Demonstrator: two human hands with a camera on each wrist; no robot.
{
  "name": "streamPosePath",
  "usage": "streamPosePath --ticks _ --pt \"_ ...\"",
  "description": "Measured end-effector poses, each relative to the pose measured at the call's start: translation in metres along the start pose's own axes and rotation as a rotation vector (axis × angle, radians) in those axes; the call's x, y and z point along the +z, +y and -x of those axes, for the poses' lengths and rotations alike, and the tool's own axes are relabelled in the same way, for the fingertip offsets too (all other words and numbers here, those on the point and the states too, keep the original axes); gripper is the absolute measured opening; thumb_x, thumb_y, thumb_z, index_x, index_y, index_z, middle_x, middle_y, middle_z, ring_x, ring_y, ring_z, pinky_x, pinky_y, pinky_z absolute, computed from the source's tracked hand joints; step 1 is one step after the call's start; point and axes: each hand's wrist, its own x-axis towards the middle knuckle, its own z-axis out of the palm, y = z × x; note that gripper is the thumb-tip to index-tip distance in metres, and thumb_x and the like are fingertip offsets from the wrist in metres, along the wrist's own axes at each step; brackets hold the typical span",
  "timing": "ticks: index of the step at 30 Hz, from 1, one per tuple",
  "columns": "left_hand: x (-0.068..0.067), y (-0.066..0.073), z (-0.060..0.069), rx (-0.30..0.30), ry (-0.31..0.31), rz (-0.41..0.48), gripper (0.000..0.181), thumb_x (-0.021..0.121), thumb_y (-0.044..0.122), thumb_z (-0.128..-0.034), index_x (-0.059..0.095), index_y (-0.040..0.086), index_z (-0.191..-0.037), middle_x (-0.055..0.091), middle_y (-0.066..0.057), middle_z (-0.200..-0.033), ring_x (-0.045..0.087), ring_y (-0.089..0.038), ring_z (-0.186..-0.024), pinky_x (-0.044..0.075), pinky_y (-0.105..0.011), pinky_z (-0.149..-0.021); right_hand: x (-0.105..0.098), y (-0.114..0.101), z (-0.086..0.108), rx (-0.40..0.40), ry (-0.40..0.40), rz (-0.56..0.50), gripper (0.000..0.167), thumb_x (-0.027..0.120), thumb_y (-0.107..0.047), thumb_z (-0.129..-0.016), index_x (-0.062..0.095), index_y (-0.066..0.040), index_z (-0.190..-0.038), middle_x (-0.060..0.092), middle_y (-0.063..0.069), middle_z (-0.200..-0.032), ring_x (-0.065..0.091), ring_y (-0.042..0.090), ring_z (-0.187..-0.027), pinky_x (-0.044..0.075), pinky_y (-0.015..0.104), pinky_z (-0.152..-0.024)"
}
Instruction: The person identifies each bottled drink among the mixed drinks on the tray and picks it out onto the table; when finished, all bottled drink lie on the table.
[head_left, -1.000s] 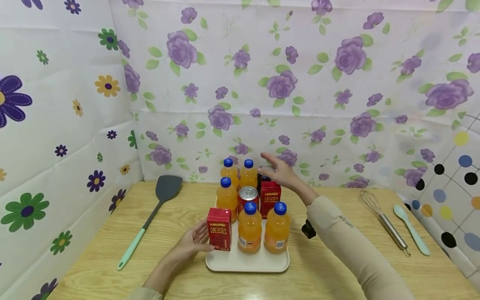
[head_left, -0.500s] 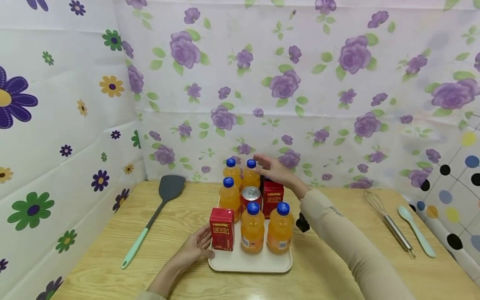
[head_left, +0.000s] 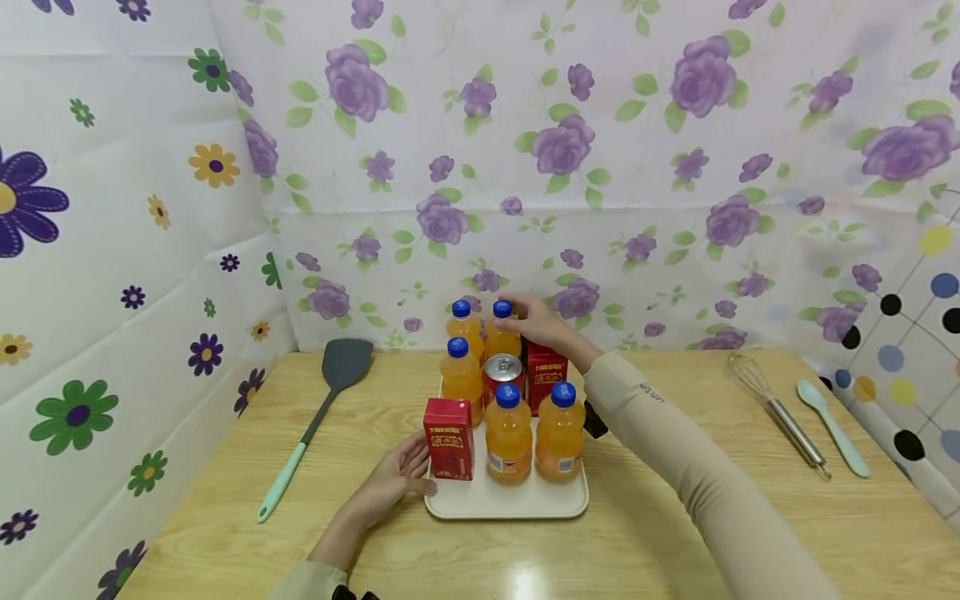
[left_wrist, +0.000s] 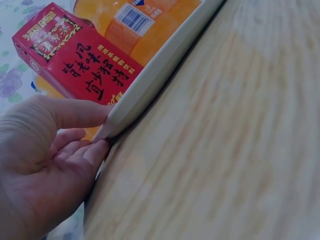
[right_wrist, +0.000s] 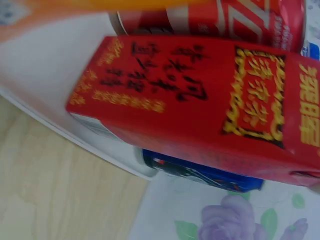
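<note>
A cream tray (head_left: pixel 507 507) carries several orange drink bottles, cans and red drink cartons. My left hand (head_left: pixel 392 482) grips the tray's front left rim, thumb above and fingertips underneath in the left wrist view, close to a red carton (left_wrist: pixel 77 57). At the back, my right hand (head_left: pixel 546 325) has thumb and fingers around the blue cap of an orange drink bottle (head_left: pixel 501 342). That hand's fingers are out of sight in the right wrist view. Below it stand another red carton (right_wrist: pixel 195 100), a red soda can (head_left: pixel 503 379) and a blue can (right_wrist: pixel 200 172) mostly covered by the carton.
Left of the tray lies a grey spatula (head_left: pixel 322 408) with a mint handle. A whisk (head_left: pixel 780 417) and a mint spoon (head_left: pixel 832 429) lie on the right of the wooden table (head_left: pixel 660 533). Flowered cloth (head_left: pixel 420 217) hangs behind.
My right hand has moved left from above the dark can and come down onto the rear bottle's cap. The left hand has shifted slightly off the front carton to the tray rim.
</note>
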Motion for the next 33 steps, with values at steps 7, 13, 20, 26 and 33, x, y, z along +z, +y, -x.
streamPosePath --ticks 7,13,20,26,33 --pt "-0.0076 0.0007 -0.0012 0.018 -0.022 0.0 0.098 0.066 -0.013 -0.075 0.007 -0.007 -0.153 0.005 -0.027 -0.162 0.01 -0.04 -0.15 0.024 -0.037 -0.121 0.0081 0.0053 -0.007 -0.012 0.064 -0.024 0.05 0.066 -0.021 -0.094 0.052 -0.006 -0.139 0.059 0.017 -0.137 0.057 0.034 -0.127 0.052 0.044 -0.106" --pt "-0.0044 0.0014 -0.0002 0.022 -0.038 0.013 0.097 0.065 -0.014 -0.0757 0.007 -0.008 -0.153 0.005 -0.029 -0.161 0.01 -0.043 -0.15 0.022 -0.042 -0.122 0.0083 0.0097 -0.0034 0.005 0.093 -0.014 0.046 0.067 -0.02 -0.093 0.055 -0.006 -0.135 0.061 0.017 -0.134 0.058 0.034 -0.125 0.053 0.044 -0.104" --pt "-0.0015 0.0029 -0.0018 0.039 -0.045 0.019 0.097 0.065 -0.014 -0.0757 0.007 -0.008 -0.153 0.004 -0.029 -0.161 0.01 -0.042 -0.15 0.02 -0.042 -0.122 0.0051 0.0074 -0.002 -0.023 0.116 0.006 0.041 0.067 -0.019 -0.093 0.059 -0.004 -0.131 0.066 0.017 -0.126 0.062 0.033 -0.119 0.055 0.044 -0.102" --pt "-0.0004 0.0035 -0.0017 0.036 -0.048 0.028 0.097 0.065 -0.014 -0.0761 0.007 -0.008 -0.153 0.004 -0.029 -0.161 0.01 -0.043 -0.15 0.02 -0.043 -0.122 0.005 0.0083 -0.0019 -0.022 0.123 -0.017 0.041 0.067 -0.016 -0.093 0.059 -0.004 -0.131 0.067 0.017 -0.125 0.064 0.032 -0.116 0.056 0.042 -0.101" --pt "0.0 0.0038 -0.002 0.049 -0.053 0.026 0.097 0.065 -0.014 -0.0757 0.006 -0.008 -0.153 0.004 -0.029 -0.161 0.009 -0.043 -0.149 0.02 -0.041 -0.122 0.0047 0.0094 -0.0008 -0.044 0.166 -0.068 0.041 0.065 -0.014 -0.093 0.059 -0.002 -0.132 0.068 0.019 -0.123 0.067 0.031 -0.111 0.059 0.04 -0.096"
